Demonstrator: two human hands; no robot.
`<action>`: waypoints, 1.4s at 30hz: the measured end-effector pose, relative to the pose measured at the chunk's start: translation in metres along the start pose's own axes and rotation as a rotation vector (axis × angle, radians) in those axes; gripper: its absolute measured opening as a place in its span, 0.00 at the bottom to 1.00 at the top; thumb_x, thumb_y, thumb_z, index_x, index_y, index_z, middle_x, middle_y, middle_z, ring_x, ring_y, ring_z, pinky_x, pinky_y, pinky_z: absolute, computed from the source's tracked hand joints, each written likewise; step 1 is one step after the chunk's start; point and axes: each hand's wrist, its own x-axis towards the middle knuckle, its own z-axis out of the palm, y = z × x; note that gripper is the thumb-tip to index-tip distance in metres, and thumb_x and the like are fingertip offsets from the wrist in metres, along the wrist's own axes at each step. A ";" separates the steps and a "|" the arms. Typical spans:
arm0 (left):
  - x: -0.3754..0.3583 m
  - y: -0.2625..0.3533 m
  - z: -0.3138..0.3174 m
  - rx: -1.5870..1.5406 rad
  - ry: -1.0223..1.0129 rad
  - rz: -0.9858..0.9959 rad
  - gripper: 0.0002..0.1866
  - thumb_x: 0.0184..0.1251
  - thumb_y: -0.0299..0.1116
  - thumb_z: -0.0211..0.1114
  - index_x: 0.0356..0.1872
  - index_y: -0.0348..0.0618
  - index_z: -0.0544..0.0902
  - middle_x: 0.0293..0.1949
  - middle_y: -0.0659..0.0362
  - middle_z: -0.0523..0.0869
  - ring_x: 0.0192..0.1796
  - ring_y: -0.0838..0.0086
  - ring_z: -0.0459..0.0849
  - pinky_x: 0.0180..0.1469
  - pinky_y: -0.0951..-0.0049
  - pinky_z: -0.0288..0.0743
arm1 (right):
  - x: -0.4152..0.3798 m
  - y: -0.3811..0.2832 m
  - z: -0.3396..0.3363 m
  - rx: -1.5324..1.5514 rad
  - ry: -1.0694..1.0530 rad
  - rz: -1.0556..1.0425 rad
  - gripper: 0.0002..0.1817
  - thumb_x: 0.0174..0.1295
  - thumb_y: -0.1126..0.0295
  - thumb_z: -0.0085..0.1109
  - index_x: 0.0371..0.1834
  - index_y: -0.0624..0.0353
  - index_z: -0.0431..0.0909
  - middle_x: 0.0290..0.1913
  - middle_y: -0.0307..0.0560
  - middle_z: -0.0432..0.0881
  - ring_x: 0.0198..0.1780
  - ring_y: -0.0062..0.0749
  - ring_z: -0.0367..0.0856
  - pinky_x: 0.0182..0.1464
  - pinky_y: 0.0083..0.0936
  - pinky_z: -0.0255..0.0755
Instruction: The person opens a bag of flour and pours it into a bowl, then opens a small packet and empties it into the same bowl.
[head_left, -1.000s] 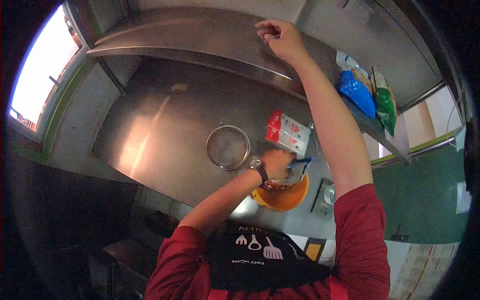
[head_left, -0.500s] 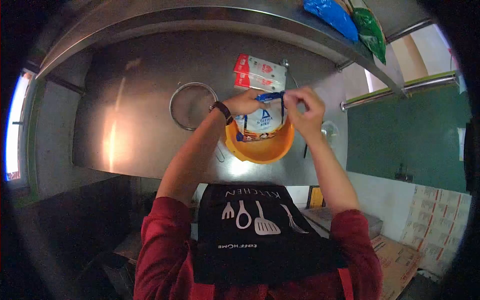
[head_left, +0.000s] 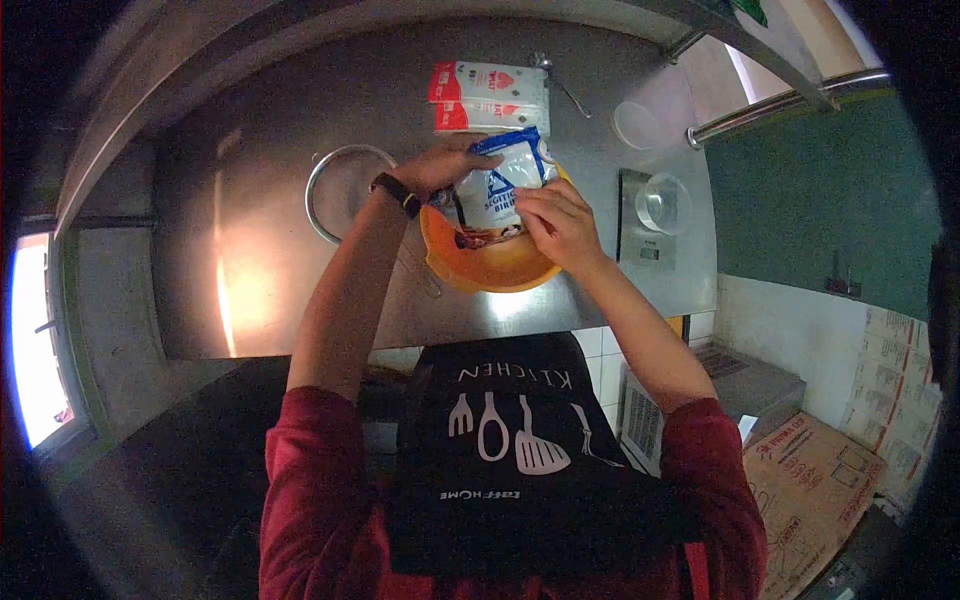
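A white and blue flour bag (head_left: 500, 190) leans over the yellow-orange bowl (head_left: 490, 272), its printed front facing me. My left hand (head_left: 443, 168) grips the bag's upper left side, thumb lying across the front. Lower on the right, my right hand (head_left: 563, 222) has its fingers curled in against the bag's front and edge. The bag's lower end overlaps the bowl's inside in this view, and its back is hidden.
Left of the bowl lies a round sieve (head_left: 312, 195). Red and white packets (head_left: 490, 112) and a metal spoon (head_left: 570, 92) lie behind. On the right, a clear tub (head_left: 663, 205) sits on a kitchen scale (head_left: 648, 252), with a clear round lid (head_left: 634, 126) behind.
My right hand has dropped from the bag's top right corner to its lower right front. The bag's top edge now shows more fully. The camera view has shifted.
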 end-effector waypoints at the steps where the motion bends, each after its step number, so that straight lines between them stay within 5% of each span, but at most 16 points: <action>1: 0.001 0.000 -0.002 0.036 -0.007 -0.007 0.26 0.69 0.38 0.66 0.65 0.40 0.76 0.57 0.56 0.85 0.55 0.69 0.85 0.61 0.66 0.75 | -0.003 0.003 0.002 -0.038 -0.015 -0.032 0.12 0.51 0.80 0.69 0.39 0.56 0.84 0.47 0.41 0.88 0.43 0.38 0.83 0.46 0.31 0.79; 9: 0.005 -0.008 -0.003 0.004 -0.002 0.006 0.27 0.70 0.39 0.66 0.67 0.41 0.75 0.58 0.56 0.85 0.56 0.71 0.84 0.61 0.67 0.77 | 0.006 -0.002 0.002 -0.152 -0.130 -0.099 0.15 0.48 0.79 0.65 0.40 0.51 0.83 0.52 0.36 0.84 0.48 0.37 0.81 0.49 0.32 0.80; 15: 0.013 -0.013 -0.010 0.066 -0.072 0.043 0.27 0.72 0.41 0.64 0.68 0.42 0.74 0.59 0.56 0.84 0.57 0.70 0.83 0.62 0.68 0.76 | 0.042 -0.005 -0.006 -0.144 -0.345 -0.064 0.19 0.48 0.84 0.61 0.44 0.53 0.80 0.41 0.42 0.78 0.47 0.42 0.79 0.47 0.36 0.79; 20: 0.019 -0.012 -0.013 0.120 -0.060 -0.035 0.26 0.74 0.42 0.62 0.68 0.41 0.75 0.61 0.56 0.83 0.58 0.71 0.82 0.62 0.68 0.75 | 0.059 -0.005 -0.009 -0.204 -0.565 0.060 0.11 0.53 0.79 0.58 0.38 0.52 0.72 0.40 0.43 0.77 0.50 0.44 0.78 0.45 0.42 0.77; 27: 0.002 -0.005 -0.004 0.013 -0.015 0.006 0.25 0.76 0.40 0.60 0.68 0.40 0.74 0.60 0.56 0.83 0.57 0.72 0.83 0.62 0.69 0.75 | 0.052 -0.001 -0.015 -0.165 -0.508 -0.067 0.09 0.54 0.79 0.57 0.36 0.55 0.70 0.39 0.47 0.76 0.48 0.50 0.78 0.46 0.42 0.74; 30: 0.005 -0.015 -0.007 -0.053 -0.062 0.047 0.25 0.75 0.39 0.61 0.68 0.40 0.74 0.60 0.56 0.83 0.57 0.72 0.83 0.61 0.68 0.76 | 0.054 -0.007 -0.027 0.020 -0.281 0.009 0.10 0.54 0.83 0.57 0.35 0.58 0.71 0.38 0.48 0.77 0.44 0.50 0.79 0.45 0.37 0.75; 32: 0.006 -0.015 -0.006 -0.081 -0.054 0.033 0.25 0.75 0.40 0.61 0.68 0.40 0.74 0.59 0.56 0.84 0.56 0.73 0.84 0.60 0.68 0.76 | 0.084 -0.034 -0.046 0.134 -0.034 0.070 0.08 0.55 0.84 0.58 0.32 0.60 0.71 0.37 0.48 0.79 0.40 0.44 0.82 0.43 0.30 0.76; 35: 0.011 -0.019 -0.007 0.072 -0.012 0.114 0.26 0.75 0.43 0.62 0.67 0.40 0.75 0.57 0.54 0.85 0.56 0.72 0.84 0.59 0.68 0.77 | 0.161 -0.099 -0.082 0.228 0.056 -0.015 0.07 0.57 0.83 0.59 0.29 0.60 0.72 0.34 0.48 0.81 0.36 0.37 0.84 0.41 0.26 0.76; 37: 0.007 -0.011 -0.008 0.219 0.020 0.121 0.25 0.75 0.44 0.62 0.66 0.40 0.76 0.58 0.54 0.85 0.57 0.72 0.83 0.60 0.67 0.76 | 0.214 -0.134 -0.097 0.231 0.013 -0.271 0.12 0.60 0.87 0.57 0.27 0.59 0.68 0.38 0.39 0.79 0.40 0.20 0.78 0.41 0.17 0.73; 40: 0.004 -0.010 -0.004 0.234 0.079 0.070 0.26 0.74 0.45 0.62 0.66 0.41 0.77 0.59 0.53 0.84 0.61 0.71 0.80 0.63 0.65 0.73 | 0.300 -0.155 -0.086 0.264 0.023 -0.362 0.12 0.58 0.85 0.61 0.26 0.58 0.70 0.33 0.37 0.80 0.36 0.19 0.78 0.41 0.18 0.74; 42: 0.001 -0.007 -0.004 0.250 0.044 0.125 0.26 0.74 0.45 0.62 0.67 0.42 0.76 0.61 0.53 0.83 0.62 0.70 0.79 0.65 0.65 0.70 | 0.347 -0.181 -0.084 0.248 -0.153 -0.150 0.08 0.59 0.88 0.51 0.28 0.62 0.68 0.30 0.41 0.77 0.38 0.25 0.77 0.45 0.24 0.73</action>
